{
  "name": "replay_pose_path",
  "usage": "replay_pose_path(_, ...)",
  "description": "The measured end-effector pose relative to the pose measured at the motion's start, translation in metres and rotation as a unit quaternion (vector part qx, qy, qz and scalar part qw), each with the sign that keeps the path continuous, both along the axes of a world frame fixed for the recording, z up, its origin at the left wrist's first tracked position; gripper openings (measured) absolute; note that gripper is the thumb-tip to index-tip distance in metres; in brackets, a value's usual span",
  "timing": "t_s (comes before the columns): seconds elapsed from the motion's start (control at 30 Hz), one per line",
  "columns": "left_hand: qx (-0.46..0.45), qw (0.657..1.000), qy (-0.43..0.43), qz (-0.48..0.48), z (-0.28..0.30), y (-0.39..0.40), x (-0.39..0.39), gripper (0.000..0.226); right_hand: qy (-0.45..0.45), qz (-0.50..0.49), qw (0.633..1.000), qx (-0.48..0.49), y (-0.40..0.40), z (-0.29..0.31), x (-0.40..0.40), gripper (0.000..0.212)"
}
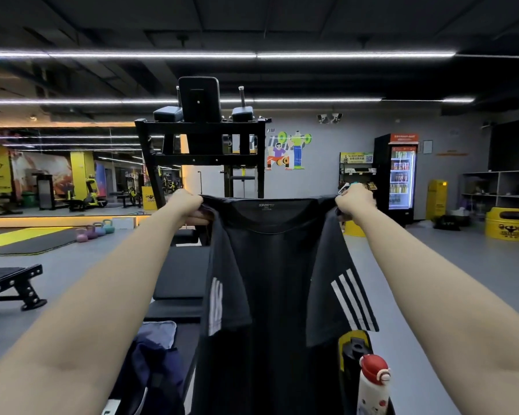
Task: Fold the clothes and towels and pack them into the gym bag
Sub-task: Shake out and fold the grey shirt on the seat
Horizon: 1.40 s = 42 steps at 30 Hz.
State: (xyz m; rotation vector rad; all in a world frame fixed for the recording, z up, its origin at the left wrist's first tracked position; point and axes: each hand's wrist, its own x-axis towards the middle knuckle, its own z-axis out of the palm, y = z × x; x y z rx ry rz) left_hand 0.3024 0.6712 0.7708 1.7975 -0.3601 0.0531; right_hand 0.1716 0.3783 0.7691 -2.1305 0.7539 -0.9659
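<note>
**A:** Where was the shirt at that point?

**B:** The black T-shirt (pixel 270 283) hung in the air at arm's length. The left hand (pixel 186 205) gripped one shoulder and the right hand (pixel 355 200) the other, fingers of both curled tight round the cloth. The body of it dropped down in front of the padded surface (pixel 180 274).

**A:** So what worried you?

**B:** The hem was out of sight at the bottom of the view. Just beside it stood a bottle with a red cap (pixel 373 381) and a dark bottle (pixel 354 354). I judged that a shake or a swing to lay it flat might have knocked them over.

**A:** Anything else?

**B:** The sleeves hung unevenly, the left one turned inward. Laid down like that, it would likely have creased. A blue bag (pixel 153 363) sat low on the left, and I couldn't tell whether it was open.
</note>
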Motion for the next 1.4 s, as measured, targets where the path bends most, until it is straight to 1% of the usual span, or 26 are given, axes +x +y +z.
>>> replay_pose_path(0.03, -0.018, 0.999, 0.020, -0.027, -0.001, -0.002, 0.000, 0.019, -0.016, 0.022, 0.998, 0.051, 0.002, 0.001, 0.001, 0.007)
replay_pose_path(0.1, -0.035, 0.996, 0.040, -0.076, -0.004, -0.002, 0.001, 0.018, -0.041, 0.089, 0.984, 0.147, 0.004, 0.002, 0.004, 0.011)
replay_pose_path(0.13, -0.026, 0.995, 0.040, -0.091, -0.005, -0.001, 0.002, 0.020, -0.041, 0.122, 0.977, 0.172, 0.004, 0.001, 0.004, 0.015)
replay_pose_path(0.17, -0.008, 0.995, 0.030, -0.096, -0.007, -0.001, 0.005, 0.024, -0.029, 0.151, 0.972, 0.176, 0.005, 0.000, 0.003, 0.019)
replay_pose_path(0.23, 0.022, 0.997, -0.015, -0.071, -0.010, -0.002, 0.010, 0.027, 0.001, 0.187, 0.970, 0.158, 0.005, -0.003, 0.004, 0.027)
replay_pose_path(0.3, 0.030, 0.997, -0.072, -0.022, -0.015, -0.003, 0.012, 0.021, 0.025, 0.170, 0.978, 0.121, 0.008, -0.006, 0.004, 0.022)
replay_pose_path(0.33, 0.034, 0.995, -0.098, 0.003, -0.017, -0.003, 0.014, 0.018, 0.030, 0.137, 0.987, 0.077, 0.008, -0.007, 0.004, 0.015)
replay_pose_path(0.37, 0.042, 0.991, -0.121, 0.031, -0.018, -0.003, 0.015, 0.015, 0.039, 0.099, 0.994, 0.012, 0.009, -0.008, 0.004, 0.013)
replay_pose_path(0.4, 0.049, 0.988, -0.136, 0.054, -0.019, -0.003, 0.016, 0.013, 0.041, 0.071, 0.996, -0.045, 0.009, -0.010, 0.004, 0.019)
replay_pose_path(0.43, 0.055, 0.985, -0.148, 0.069, -0.020, -0.003, 0.016, 0.011, 0.034, 0.056, 0.995, -0.076, 0.009, -0.012, 0.004, 0.022)
replay_pose_path(0.53, 0.072, 0.979, -0.171, 0.080, -0.020, -0.004, 0.015, 0.012, -0.002, 0.051, 0.994, -0.093, 0.005, -0.019, 0.007, 0.019)
replay_pose_path(0.6, 0.081, 0.979, -0.168, 0.077, -0.019, -0.004, 0.014, 0.007, -0.018, 0.053, 0.994, -0.091, 0.002, -0.022, 0.009, 0.019)
replay_pose_path(0.7, 0.120, 0.977, -0.166, 0.061, -0.019, -0.003, 0.016, 0.011, -0.009, 0.056, 0.992, -0.109, 0.002, -0.023, 0.009, 0.025)
replay_pose_path(0.77, 0.116, 0.980, -0.156, 0.043, -0.020, -0.005, 0.017, 0.017, 0.012, 0.044, 0.990, -0.133, 0.003, -0.024, 0.010, 0.033)
replay_pose_path(0.83, 0.121, 0.979, -0.157, 0.052, -0.023, -0.008, 0.016, 0.021, 0.029, 0.050, 0.992, -0.115, 0.005, -0.024, 0.012, 0.032)
replay_pose_path(0.93, 0.170, 0.966, -0.175, 0.087, -0.025, -0.012, 0.014, 0.028, 0.034, 0.069, 0.996, -0.046, 0.003, -0.028, 0.015, 0.018)
replay_pose_path(1.0, 0.180, 0.965, -0.174, 0.080, -0.024, -0.014, 0.011, 0.029, 0.028, 0.079, 0.996, -0.013, -0.003, -0.031, 0.016, 0.019)
replay_pose_path(1.07, 0.178, 0.968, -0.163, 0.065, -0.022, -0.012, 0.009, 0.021, 0.024, 0.089, 0.996, -0.009, -0.008, -0.033, 0.014, 0.014)
replay_pose_path(1.13, 0.177, 0.971, -0.153, 0.056, -0.020, -0.011, 0.005, 0.016, 0.020, 0.105, 0.994, 0.004, -0.012, -0.033, 0.012, 0.020)
replay_pose_path(1.27, 0.191, 0.966, -0.167, 0.039, -0.019, -0.013, -0.007, 0.024, 0.016, 0.137, 0.990, 0.024, -0.003, -0.029, 0.001, 0.008)
replay_pose_path(1.4, 0.196, 0.962, -0.189, 0.016, -0.020, -0.014, -0.024, 0.017, 0.036, 0.155, 0.987, 0.012, 0.008, -0.025, -0.013, 0.009)
